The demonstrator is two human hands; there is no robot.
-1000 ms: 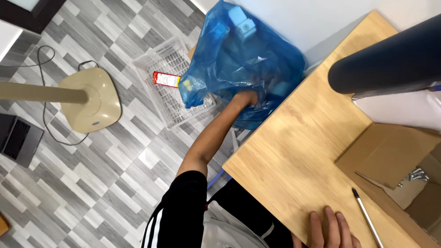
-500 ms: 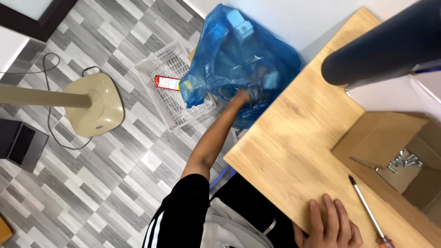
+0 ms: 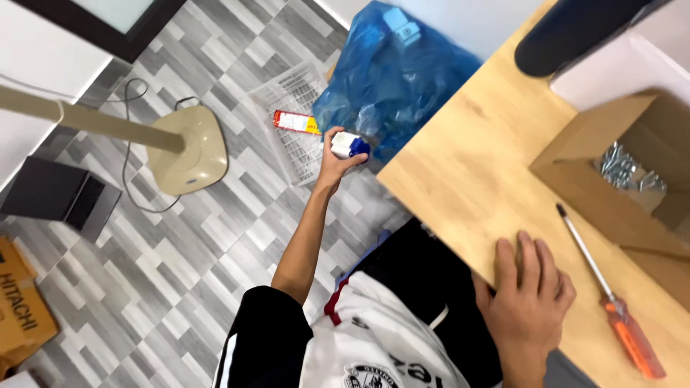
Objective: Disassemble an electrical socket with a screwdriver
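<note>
My left hand is stretched down toward the floor, shut on a small white and blue object just outside the mouth of a blue plastic bag. The bag stands on the floor against the wooden table and has a pale blue and white item at its top. My right hand lies flat on the table's near edge, fingers together, holding nothing. An orange-handled screwdriver lies on the table just right of that hand.
An open cardboard box on the table holds metal parts. A dark cylinder lies at the table's far end. On the floor are a white wire grille, a red-white package, a fan base, and a black device.
My left hand has come out of the blue bag and moved back toward me, now holding the white and blue object. My right hand has stayed on the table edge.
</note>
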